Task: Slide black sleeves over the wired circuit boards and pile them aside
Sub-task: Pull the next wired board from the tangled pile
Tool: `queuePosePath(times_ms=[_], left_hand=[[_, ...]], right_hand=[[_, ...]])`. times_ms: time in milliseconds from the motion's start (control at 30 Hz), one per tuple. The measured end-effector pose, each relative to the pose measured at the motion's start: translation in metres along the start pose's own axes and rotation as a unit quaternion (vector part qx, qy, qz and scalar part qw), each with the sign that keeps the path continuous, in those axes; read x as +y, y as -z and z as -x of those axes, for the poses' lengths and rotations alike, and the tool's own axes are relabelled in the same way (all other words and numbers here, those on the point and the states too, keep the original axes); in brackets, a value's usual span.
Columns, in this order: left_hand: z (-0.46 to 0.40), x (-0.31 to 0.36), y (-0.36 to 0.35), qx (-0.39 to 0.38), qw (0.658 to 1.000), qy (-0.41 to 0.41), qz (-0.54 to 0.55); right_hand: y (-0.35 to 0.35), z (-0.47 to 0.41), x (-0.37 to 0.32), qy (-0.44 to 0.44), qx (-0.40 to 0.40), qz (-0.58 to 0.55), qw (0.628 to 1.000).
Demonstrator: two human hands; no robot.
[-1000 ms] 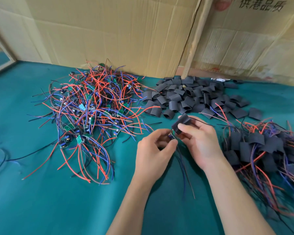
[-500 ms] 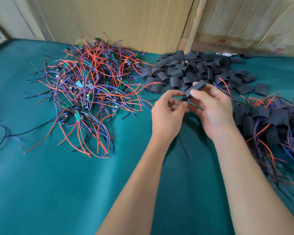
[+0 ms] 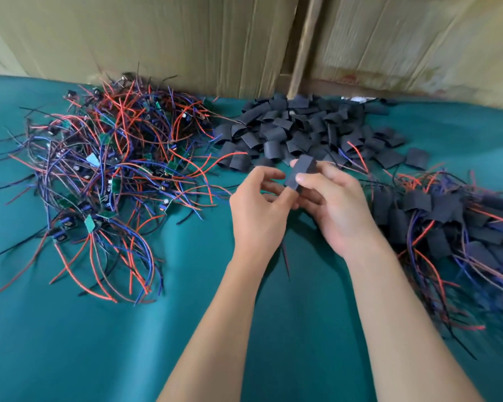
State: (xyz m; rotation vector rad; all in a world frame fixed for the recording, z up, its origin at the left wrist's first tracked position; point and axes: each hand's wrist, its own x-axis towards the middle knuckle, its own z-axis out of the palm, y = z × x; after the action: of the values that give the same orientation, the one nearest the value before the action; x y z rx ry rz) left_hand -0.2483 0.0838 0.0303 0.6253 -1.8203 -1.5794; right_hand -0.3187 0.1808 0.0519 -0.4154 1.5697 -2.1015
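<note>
A black sleeve (image 3: 301, 173) is pinched between thumb and fingers of the right hand (image 3: 336, 203) above the green cloth (image 3: 70, 343) while the left hand's (image 3: 257, 207) loosely curled fingers steady its lower end, so sleeving is judged underway, with seating and piling aside required next

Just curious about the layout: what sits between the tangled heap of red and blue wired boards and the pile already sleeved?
In the head view, the person's left hand and right hand, holding one black sleeve over green cloth.

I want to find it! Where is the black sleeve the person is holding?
In the head view, the black sleeve sits mid-frame, pinched in the right hand, just in front of the pile of loose sleeves.
</note>
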Motion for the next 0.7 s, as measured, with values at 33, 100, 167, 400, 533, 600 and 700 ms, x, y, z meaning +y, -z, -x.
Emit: queuePosePath(times_ms=[33, 100, 167, 400, 533, 600, 700], left_hand=[[0.0, 0.0, 0.0, -0.001, 1.0, -0.003, -0.015], [0.0, 0.0, 0.0, -0.007, 1.0, -0.009, -0.026], [0.001, 0.001, -0.001, -0.054, 0.998, -0.02, -0.011], [0.001, -0.003, -0.006, -0.14, 0.99, -0.005, 0.003], [0.0, -0.006, -0.008, -0.129, 0.992, -0.007, -0.011], [0.0, -0.003, -0.008, -0.126, 0.992, -0.011, -0.016], [0.001, 0.0, -0.007, -0.12, 0.992, -0.019, -0.029]], right_hand=[[-0.001, 0.001, -0.001, -0.007, -0.003, -0.01, 1.0], [-0.004, 0.002, -0.004, -0.011, 0.007, -0.025, 1.0], [-0.007, 0.003, -0.008, -0.01, 0.048, -0.031, 0.998], [0.052, 0.025, -0.06, 0.06, 0.228, 0.144, 0.961], [0.099, 0.048, -0.111, 0.001, 0.215, 0.55, 0.807], [0.111, 0.042, -0.129, 0.026, 0.231, 0.616, 0.752], [0.034, 0.021, -0.129, 0.146, 0.163, 0.603, 0.767]])
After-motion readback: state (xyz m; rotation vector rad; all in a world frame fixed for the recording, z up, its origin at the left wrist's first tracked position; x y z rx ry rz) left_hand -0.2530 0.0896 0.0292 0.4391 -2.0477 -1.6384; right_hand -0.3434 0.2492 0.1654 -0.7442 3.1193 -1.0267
